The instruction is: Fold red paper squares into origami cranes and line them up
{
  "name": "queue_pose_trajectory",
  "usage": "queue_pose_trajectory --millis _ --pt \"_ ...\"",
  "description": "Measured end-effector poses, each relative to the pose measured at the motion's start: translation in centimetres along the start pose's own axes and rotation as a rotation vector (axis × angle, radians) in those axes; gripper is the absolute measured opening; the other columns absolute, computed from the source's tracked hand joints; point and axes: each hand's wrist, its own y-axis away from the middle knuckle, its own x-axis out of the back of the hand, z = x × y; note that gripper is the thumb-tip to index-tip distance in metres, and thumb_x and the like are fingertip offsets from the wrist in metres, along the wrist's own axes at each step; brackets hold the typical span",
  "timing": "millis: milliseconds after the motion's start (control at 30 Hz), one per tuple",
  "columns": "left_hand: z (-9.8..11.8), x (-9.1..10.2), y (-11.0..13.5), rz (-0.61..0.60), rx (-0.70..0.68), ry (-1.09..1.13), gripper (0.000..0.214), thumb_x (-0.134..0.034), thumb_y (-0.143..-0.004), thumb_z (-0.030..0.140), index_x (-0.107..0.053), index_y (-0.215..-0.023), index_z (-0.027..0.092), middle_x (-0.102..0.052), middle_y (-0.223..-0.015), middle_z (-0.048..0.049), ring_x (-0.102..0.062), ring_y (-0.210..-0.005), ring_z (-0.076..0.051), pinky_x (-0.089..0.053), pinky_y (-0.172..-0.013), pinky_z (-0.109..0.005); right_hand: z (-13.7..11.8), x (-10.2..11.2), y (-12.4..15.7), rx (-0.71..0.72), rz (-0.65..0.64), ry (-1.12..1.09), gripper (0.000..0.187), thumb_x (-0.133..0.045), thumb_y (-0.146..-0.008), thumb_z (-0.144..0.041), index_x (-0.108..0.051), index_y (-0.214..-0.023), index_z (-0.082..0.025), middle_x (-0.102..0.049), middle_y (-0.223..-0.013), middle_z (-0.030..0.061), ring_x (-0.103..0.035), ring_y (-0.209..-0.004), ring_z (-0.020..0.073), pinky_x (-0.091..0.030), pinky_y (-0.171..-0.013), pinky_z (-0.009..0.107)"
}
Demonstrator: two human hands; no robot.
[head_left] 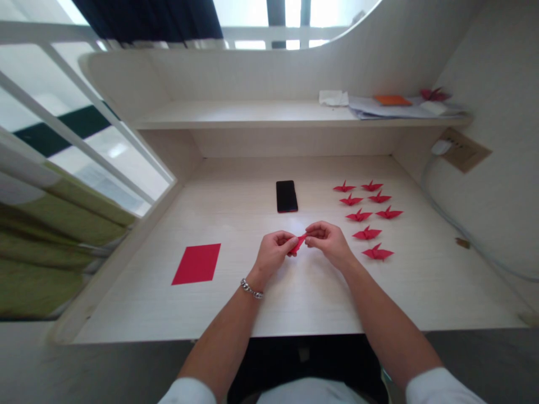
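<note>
Paper [298, 244]: red, small, folded slim; fingers cover much of it, so its exact form cannot be told.
Place: just right of the frame's middle, below centre, between the two hands above the desk [236, 191].
Direction: the long axis slants from lower left to upper right; the narrow end points toward the right fingertips, the broader part toward the left ones.
Left hand [273, 251]: pinching the broader part between thumb and fingers.
Right hand [330, 241]: thumb and fingertips drawn together on the narrow end.
Cranes [367, 233]: eight, red, in two uneven columns, right of the frame.
Sheet [196, 264]: red, flat, lower left.
Phone [287, 196]: dark, above the hands in the frame.
Surface: pale, faintly grained; a shelf [252, 124] crosses above, with papers [362, 106] at upper right.
Room: olive curtain [37, 247] at left; socket [467, 151] and pale cable [463, 233] at right.
</note>
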Motion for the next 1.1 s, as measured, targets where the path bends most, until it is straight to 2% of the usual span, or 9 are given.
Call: queue_pose_trajectory --millis 333,633,1100 --pt "0.30 0.00 0.01 -0.013 0.013 0.009 0.029 -0.070 -0.076 0.039 -0.067 -0.079 0.011 -0.065 -0.061 -0.0053 -0.057 -0.053 -0.012 -0.044 -0.050 -0.023 -0.24 0.08 0.08 -0.052 -0.001 -0.064 0.025 -0.078 -0.058 -0.019 -0.066 -0.080 -0.015 -0.070 -0.068 0.0021 -0.065 -0.060 0.0154 -0.054 -0.060 0.029" --pt "0.45 -0.03 0.22 -0.036 -0.002 -0.003 0.031 -0.070 -0.075 0.041 -0.068 -0.079 0.011 -0.066 -0.060 -0.0054 -0.058 -0.052 -0.013 -0.045 -0.050 -0.024 -0.49 0.04 0.09 -0.068 0.045 -0.004 0.023 -0.078 -0.055 -0.023 -0.065 -0.073 -0.016 -0.068 -0.061 0.0009 -0.063 -0.055 0.0149 -0.053 -0.055 0.028" --pt "0.92 -0.56 0.48 -0.001 -0.054 0.011 0.028 -0.070 -0.076 0.038 -0.067 -0.077 0.011 -0.065 -0.060 -0.0045 -0.056 -0.052 -0.012 -0.044 -0.051 -0.024 -0.26 -0.51 -0.03 -0.045 0.079 -0.082 0.008 -0.067 -0.061 -0.017 -0.065 -0.069 -0.017 -0.066 -0.056 -0.0007 -0.061 -0.051 0.0139 -0.053 -0.055 0.027"
